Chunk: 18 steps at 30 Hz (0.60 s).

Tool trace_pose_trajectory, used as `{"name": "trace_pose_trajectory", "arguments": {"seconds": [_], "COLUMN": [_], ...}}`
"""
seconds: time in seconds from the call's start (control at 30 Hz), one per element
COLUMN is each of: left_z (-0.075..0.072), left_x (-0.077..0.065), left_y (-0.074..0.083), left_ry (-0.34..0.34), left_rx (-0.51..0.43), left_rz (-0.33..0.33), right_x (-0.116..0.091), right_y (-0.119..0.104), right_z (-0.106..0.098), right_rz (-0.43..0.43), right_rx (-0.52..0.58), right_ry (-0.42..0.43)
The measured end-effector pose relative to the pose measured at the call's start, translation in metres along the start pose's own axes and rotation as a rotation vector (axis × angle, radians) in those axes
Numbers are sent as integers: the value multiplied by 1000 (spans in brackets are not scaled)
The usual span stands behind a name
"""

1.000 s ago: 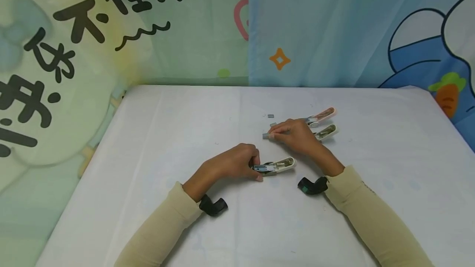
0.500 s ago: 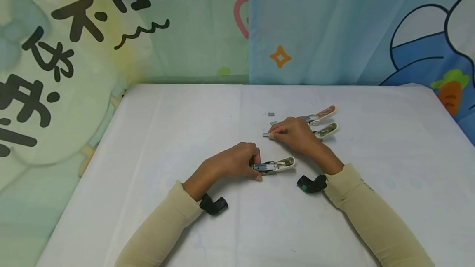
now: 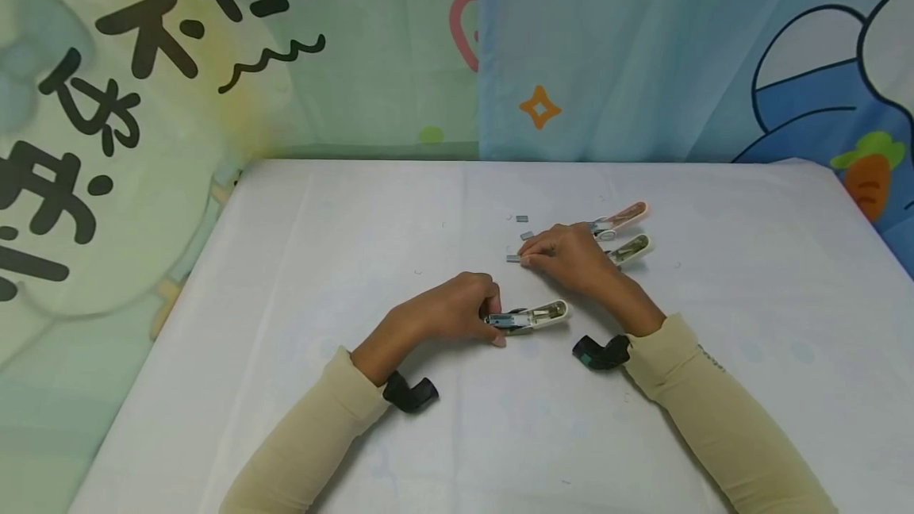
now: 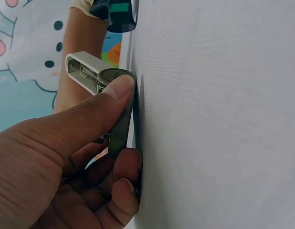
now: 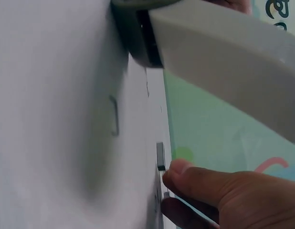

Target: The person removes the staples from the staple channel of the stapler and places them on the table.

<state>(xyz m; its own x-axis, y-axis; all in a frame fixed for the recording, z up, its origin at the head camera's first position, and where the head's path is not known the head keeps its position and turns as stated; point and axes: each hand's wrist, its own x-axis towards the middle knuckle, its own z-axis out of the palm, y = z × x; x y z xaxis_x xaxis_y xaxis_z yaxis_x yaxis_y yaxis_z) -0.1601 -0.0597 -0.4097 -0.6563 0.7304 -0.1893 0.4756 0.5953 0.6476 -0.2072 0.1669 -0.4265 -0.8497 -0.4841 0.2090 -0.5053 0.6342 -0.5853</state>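
A white and grey stapler (image 3: 539, 316) lies low over the table with its top open. My left hand (image 3: 450, 308) holds its grey front end; in the left wrist view the thumb (image 4: 120, 88) presses on its side and the fingers curl beneath. Farther back, my right hand (image 3: 567, 256) pinches the right end of a small grey strip of staples (image 3: 512, 258). In the right wrist view this staple strip (image 5: 160, 156) meets the thumb tip, while the fingers partly hide the rest. Two more strips, a back staple strip (image 3: 522, 219) and a middle staple strip (image 3: 527, 235), lie just behind.
A pink stapler (image 3: 628, 215) and another white stapler (image 3: 634, 249) lie beyond the right hand, partly covered by it. A loose staple (image 5: 114, 116) rests on the white tabletop (image 3: 343, 212). A printed curtain (image 3: 607, 46) hangs behind the table's far edge.
The head view has tilted slightly, shifting the scene a little upward. Both hands keep almost the same place and grip.
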Motion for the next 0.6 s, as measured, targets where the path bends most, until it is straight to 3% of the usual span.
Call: {"name": "trace_pose_trajectory", "arguments": {"seconds": [0.2, 0.33, 0.43, 0.6], "left_z": [-1, 0, 1, 2], "left_x": [-1, 0, 2, 2], "left_y": [-1, -3, -4, -4], "left_ry": [2, -1, -6, -14], "left_rx": [5, 8, 16, 18], "left_rz": [5, 14, 34, 25], "right_x": [-1, -3, -9, -24], "right_y": [-6, -15, -22, -34], "right_z": [-10, -23, -35, -48], "right_rz": [-33, -53, -59, -45], "right_rx": [31, 76, 140, 224], "right_ry": [7, -42, -174, -491]}}
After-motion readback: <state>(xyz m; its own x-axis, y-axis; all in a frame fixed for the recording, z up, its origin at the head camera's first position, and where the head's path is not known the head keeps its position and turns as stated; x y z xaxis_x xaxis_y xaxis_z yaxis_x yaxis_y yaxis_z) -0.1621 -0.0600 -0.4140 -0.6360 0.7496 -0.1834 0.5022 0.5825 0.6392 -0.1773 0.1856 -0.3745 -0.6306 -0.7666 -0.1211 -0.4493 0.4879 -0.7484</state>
